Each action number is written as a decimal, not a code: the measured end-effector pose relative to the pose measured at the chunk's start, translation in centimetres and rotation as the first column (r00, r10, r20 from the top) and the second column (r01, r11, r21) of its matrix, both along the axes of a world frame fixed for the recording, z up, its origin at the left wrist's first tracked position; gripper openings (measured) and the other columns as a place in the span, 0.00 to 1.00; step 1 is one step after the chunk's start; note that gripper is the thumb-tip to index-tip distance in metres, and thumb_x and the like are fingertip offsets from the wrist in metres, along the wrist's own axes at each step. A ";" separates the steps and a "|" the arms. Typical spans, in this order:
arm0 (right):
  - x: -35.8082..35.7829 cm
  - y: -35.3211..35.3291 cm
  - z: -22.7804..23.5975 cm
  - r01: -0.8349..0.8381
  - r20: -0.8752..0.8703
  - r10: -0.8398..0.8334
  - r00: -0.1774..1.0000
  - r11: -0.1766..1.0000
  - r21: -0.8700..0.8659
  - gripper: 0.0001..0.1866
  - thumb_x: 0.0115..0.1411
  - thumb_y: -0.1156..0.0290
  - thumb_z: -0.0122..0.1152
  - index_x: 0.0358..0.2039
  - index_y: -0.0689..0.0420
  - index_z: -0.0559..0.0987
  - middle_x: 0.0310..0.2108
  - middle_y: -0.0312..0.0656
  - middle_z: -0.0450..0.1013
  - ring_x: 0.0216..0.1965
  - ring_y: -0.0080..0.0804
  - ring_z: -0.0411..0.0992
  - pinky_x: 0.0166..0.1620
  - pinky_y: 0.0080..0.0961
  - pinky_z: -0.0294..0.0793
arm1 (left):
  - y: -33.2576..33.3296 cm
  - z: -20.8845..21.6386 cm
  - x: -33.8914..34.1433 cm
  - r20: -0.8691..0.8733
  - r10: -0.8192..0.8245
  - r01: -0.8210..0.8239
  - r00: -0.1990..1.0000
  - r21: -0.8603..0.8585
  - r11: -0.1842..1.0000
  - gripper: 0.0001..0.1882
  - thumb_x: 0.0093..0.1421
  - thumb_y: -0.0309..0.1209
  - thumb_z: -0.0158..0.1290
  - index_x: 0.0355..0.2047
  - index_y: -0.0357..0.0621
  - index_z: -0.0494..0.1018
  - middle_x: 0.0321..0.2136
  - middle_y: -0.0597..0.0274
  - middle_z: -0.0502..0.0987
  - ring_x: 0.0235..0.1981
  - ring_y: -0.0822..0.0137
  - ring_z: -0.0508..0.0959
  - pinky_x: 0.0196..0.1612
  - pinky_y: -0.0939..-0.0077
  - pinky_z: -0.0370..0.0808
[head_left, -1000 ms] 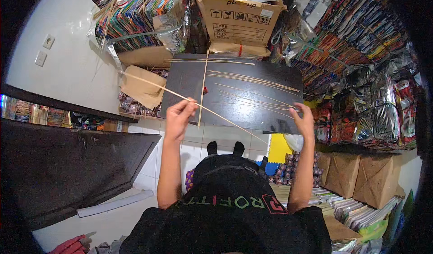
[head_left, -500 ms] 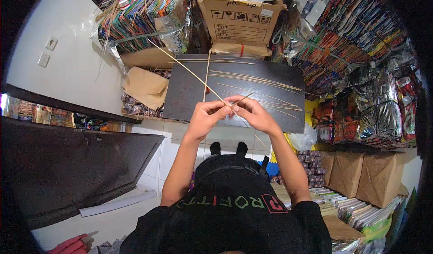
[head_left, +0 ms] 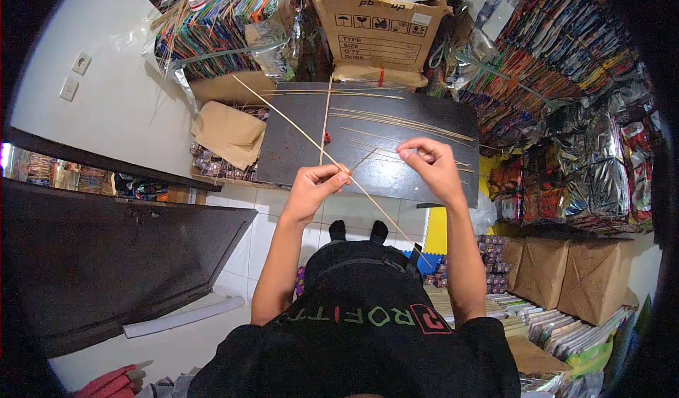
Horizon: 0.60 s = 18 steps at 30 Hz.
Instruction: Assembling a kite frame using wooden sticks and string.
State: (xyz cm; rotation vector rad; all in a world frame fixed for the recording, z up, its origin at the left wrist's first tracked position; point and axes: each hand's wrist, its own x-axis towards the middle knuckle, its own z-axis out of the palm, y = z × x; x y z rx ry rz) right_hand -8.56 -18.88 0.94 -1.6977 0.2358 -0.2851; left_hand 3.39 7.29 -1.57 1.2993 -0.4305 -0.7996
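My left hand [head_left: 311, 191] is pinched on a long thin bamboo stick [head_left: 286, 119], which slants from the far left down toward my lap on the right. A shorter stick [head_left: 364, 160] crosses it at my fingertips and points up to the right. My right hand [head_left: 437, 170] is apart from the sticks in my left hand, over the right part of the dark table [head_left: 293, 165]. Its thumb and forefinger are drawn together, and whatever may be between them is too small to tell. Several loose thin sticks [head_left: 396, 121] lie on the table beyond my hands.
One stick [head_left: 327, 112] lies lengthwise on the table. Beyond the table stands a cardboard box [head_left: 378, 34], between stacks of colourful packaging [head_left: 226, 34] and more stacks [head_left: 559, 51]. Brown paper [head_left: 226, 136] lies at the left. Brown parcels [head_left: 594, 274] stand at the right.
My right hand has let go of the crossing point and moved right and slightly away from me. My left hand still holds the long stick, whose lower end now shows over my lap.
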 end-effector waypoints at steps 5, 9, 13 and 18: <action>-1.3 -1.5 1.2 0.110 0.023 -0.110 0.994 0.994 0.008 0.07 0.62 0.71 0.70 0.38 0.60 0.86 0.19 0.18 0.59 0.21 0.07 0.49 0.24 0.16 0.44 | 0.9 -0.2 0.3 -0.018 0.031 -0.031 0.999 -0.009 0.999 0.11 0.65 0.31 0.62 0.40 0.33 0.82 0.32 0.63 0.82 0.31 0.77 0.75 0.37 0.81 0.72; -1.7 -1.8 1.8 0.123 0.027 -0.122 0.992 0.991 -0.044 0.07 0.61 0.71 0.71 0.38 0.60 0.86 0.18 0.17 0.59 0.21 0.07 0.48 0.24 0.16 0.44 | 1.0 -0.4 0.4 -0.030 0.045 -0.044 0.999 0.006 0.999 0.11 0.64 0.32 0.63 0.39 0.34 0.83 0.32 0.64 0.82 0.32 0.77 0.75 0.37 0.81 0.72; -1.7 -1.5 2.4 0.112 0.031 -0.111 0.993 0.993 -0.029 0.07 0.61 0.71 0.71 0.38 0.59 0.87 0.18 0.18 0.58 0.21 0.07 0.48 0.24 0.16 0.43 | 1.0 -0.6 0.5 -0.022 0.049 -0.049 0.999 0.019 0.999 0.11 0.64 0.31 0.63 0.39 0.35 0.83 0.32 0.64 0.82 0.31 0.77 0.75 0.37 0.81 0.72; -1.7 -1.2 2.9 0.064 0.030 -0.062 0.998 0.992 -0.105 0.07 0.61 0.71 0.71 0.38 0.59 0.87 0.18 0.18 0.58 0.21 0.08 0.48 0.24 0.17 0.42 | 0.8 -0.5 0.5 -0.021 0.082 -0.082 0.996 0.004 0.997 0.10 0.64 0.30 0.62 0.39 0.33 0.83 0.32 0.63 0.82 0.31 0.77 0.74 0.37 0.81 0.72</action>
